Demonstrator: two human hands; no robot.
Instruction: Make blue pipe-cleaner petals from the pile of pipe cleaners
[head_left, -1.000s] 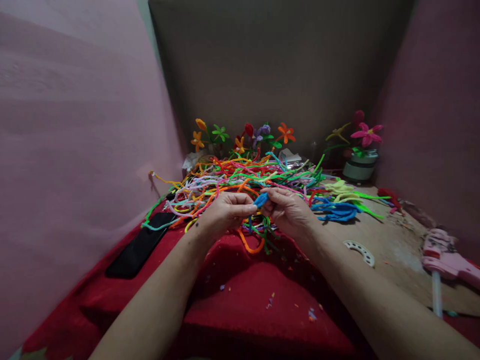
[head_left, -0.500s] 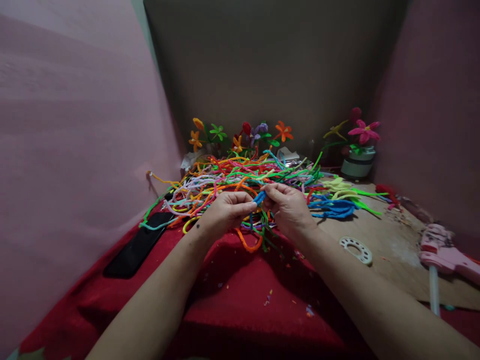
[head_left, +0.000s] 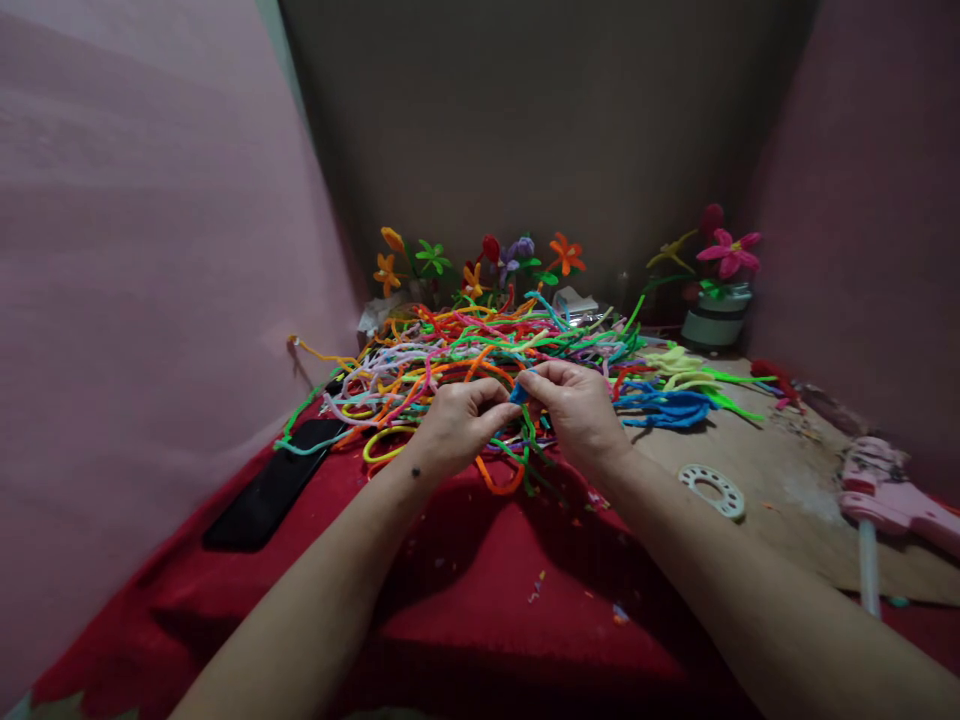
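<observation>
A short piece of blue pipe cleaner (head_left: 517, 393) is pinched between my two hands, just above the front of the pile. My left hand (head_left: 466, 420) grips its left end between thumb and fingers. My right hand (head_left: 576, 410) pinches the other end, with the fingertips of both hands close together. Most of the blue piece is hidden by the fingers. Behind and below them spreads a tangled heap of pipe cleaners (head_left: 450, 345) in many colours. A bundle of blue pipe cleaners (head_left: 671, 408) lies to the right of my right hand.
A black phone (head_left: 262, 495) lies at left on the red cloth (head_left: 480, 610). To the right, a pale ring with holes (head_left: 711, 491) and a pink glue gun (head_left: 877, 495) rest on brown board (head_left: 787, 530). Pipe-cleaner flowers (head_left: 566, 255) and a jar (head_left: 716, 320) stand behind.
Less of the blue pipe cleaner shows between my fingers now. My left hand has turned slightly, its fingers curling more. The whole view has shifted a little.
</observation>
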